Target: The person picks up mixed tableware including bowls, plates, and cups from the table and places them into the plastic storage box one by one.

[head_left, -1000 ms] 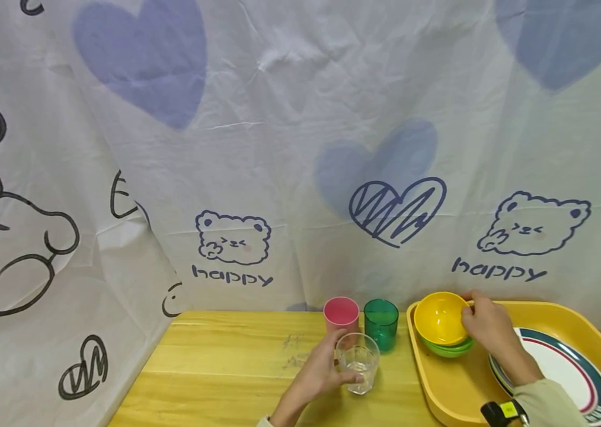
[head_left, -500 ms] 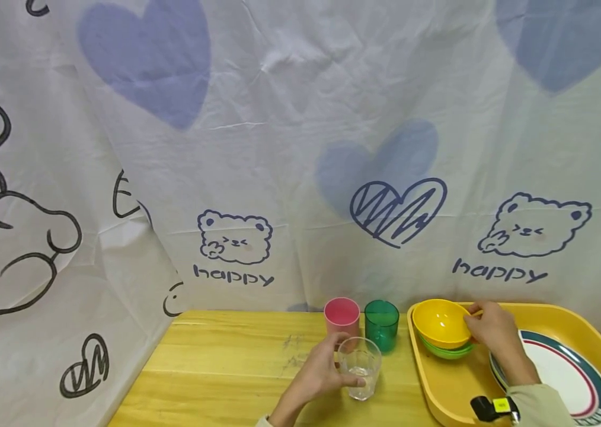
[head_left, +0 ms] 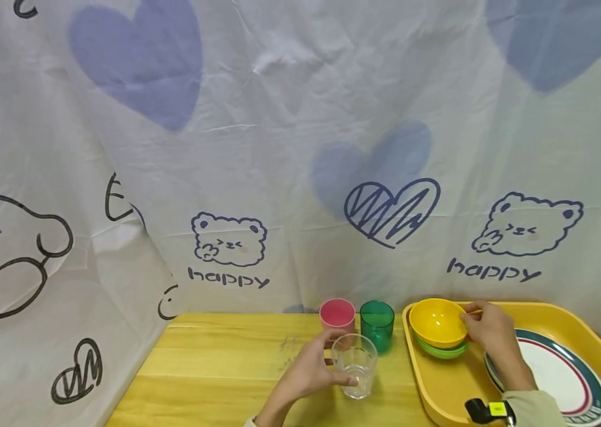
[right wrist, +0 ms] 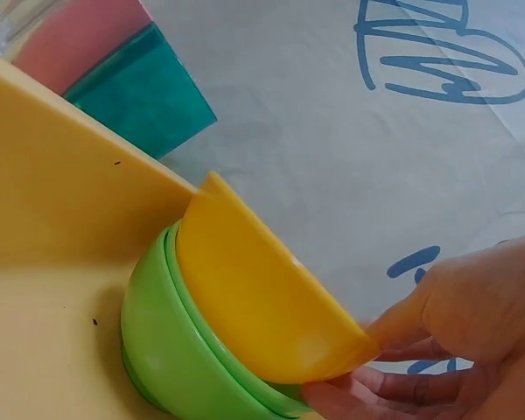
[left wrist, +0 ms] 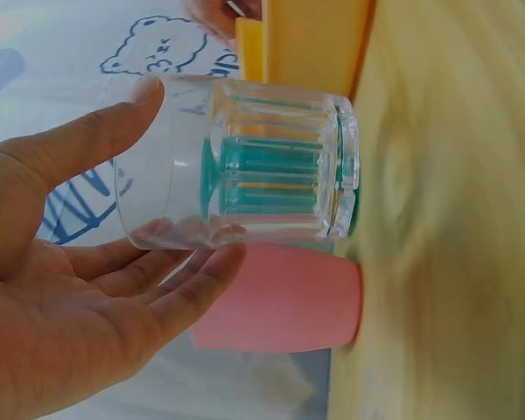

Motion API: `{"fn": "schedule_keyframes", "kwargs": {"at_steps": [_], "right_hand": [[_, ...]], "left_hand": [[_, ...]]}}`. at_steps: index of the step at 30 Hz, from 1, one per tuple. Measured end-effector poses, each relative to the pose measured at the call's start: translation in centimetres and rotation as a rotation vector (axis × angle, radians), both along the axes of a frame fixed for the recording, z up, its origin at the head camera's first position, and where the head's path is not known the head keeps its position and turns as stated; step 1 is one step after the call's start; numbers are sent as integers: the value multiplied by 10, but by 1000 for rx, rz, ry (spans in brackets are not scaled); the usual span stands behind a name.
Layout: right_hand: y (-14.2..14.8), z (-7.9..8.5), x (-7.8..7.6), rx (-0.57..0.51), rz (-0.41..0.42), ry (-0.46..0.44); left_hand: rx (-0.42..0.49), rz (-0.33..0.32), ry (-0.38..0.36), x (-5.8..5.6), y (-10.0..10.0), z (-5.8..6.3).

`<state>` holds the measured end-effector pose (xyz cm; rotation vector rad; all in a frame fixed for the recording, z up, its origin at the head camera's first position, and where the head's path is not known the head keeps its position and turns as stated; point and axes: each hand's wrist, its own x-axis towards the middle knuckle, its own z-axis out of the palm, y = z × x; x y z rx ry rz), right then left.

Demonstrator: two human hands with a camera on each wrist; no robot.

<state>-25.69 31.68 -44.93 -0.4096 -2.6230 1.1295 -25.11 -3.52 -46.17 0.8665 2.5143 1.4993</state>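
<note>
My left hand [head_left: 308, 367] holds a clear drinking glass [head_left: 360, 359] upright, thumb on one side and fingers on the other. Behind that glass stand a pink cup [head_left: 338, 313] and a green see-through cup [head_left: 377, 326], side by side. In the left wrist view the glass [left wrist: 271, 166] has its base close over the wooden table. With thumb and fingers my right hand [head_left: 492, 332] pinches the rim of a yellow bowl [head_left: 436, 323]. It sits tilted in the top of stacked green bowls [right wrist: 171, 328], at the left end of a yellow tray.
The yellow tray [head_left: 455, 391] takes up the right side of the table [head_left: 199, 367]. White plates [head_left: 551, 373] with a dark green and red rim lie in it, partly under the right forearm. A printed cloth [head_left: 290, 148] hangs behind the table.
The yellow bowl has come down slightly onto the green bowls with the right hand. The left hand and the glass have shifted only a little.
</note>
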Motion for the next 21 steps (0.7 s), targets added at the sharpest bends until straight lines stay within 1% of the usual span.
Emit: {"fn": "schedule_keyframes", "kwargs": {"at_steps": [4,8,14,18,21], "right_hand": [[0,-1,2,6,6,16],[1,3,7,24,53,21],[1,17,20,83,109,58],[-4,27,27,73,152,82],[-9,33,31,67,183,114]], "left_hand": [[30,-4,-10,-1,-7,9],[90,0,-39,-3,-16,19],[169,16,-39,-10,-28,34],[213,36,-28,-15,-37,43],[233,41,-19,-16,-43,46]]}}
